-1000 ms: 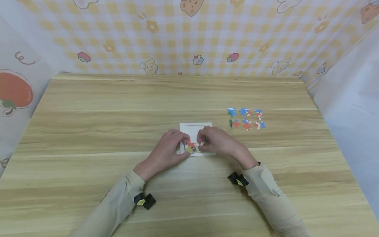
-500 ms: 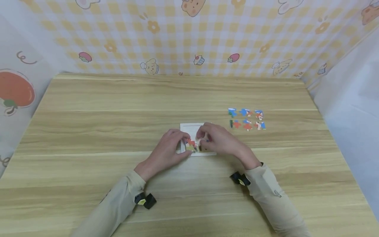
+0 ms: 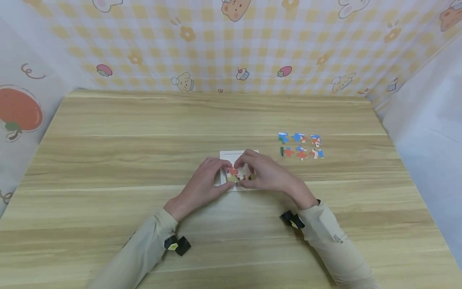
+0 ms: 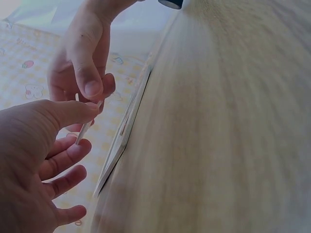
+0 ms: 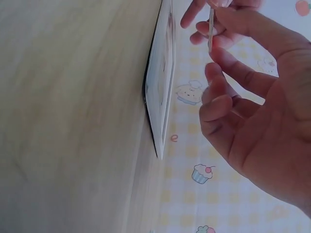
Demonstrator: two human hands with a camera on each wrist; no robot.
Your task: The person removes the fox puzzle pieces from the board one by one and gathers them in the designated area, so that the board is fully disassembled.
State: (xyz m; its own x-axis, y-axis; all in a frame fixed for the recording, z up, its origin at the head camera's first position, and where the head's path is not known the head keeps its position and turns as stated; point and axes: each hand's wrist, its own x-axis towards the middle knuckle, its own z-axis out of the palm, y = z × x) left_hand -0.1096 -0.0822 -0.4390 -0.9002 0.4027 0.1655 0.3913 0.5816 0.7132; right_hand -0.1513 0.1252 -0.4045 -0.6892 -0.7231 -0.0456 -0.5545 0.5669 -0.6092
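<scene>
My left hand (image 3: pixel 206 181) pinches an orange and olive jigsaw puzzle piece (image 3: pixel 232 173) between thumb and fingertips. Seen edge-on in the left wrist view, the thin piece (image 4: pixel 83 130) is raised off the tray. From the other side my right hand (image 3: pixel 265 173) meets it, thumb and index finger at the edges of a thin card (image 5: pixel 211 30). I cannot tell whether both hands hold one piece or two joined ones. Beneath lies a white puzzle tray (image 3: pixel 224 153), partly covered by the hands, with some printed pieces (image 3: pixel 252 176) showing at its lower right.
Several loose puzzle pieces (image 3: pixel 301 152) lie in two rows on the wooden table (image 3: pixel 144 128), right of the tray. A yellow checked cloth (image 3: pixel 216 44) hangs behind the table's back edge. Black wrist devices (image 3: pixel 177 245) sit at both sleeves.
My right hand has drawn back a little from the tray's right part, then moved left to the piece at my left fingertips. The left hand stays nearly in place; the loose pieces have not moved.
</scene>
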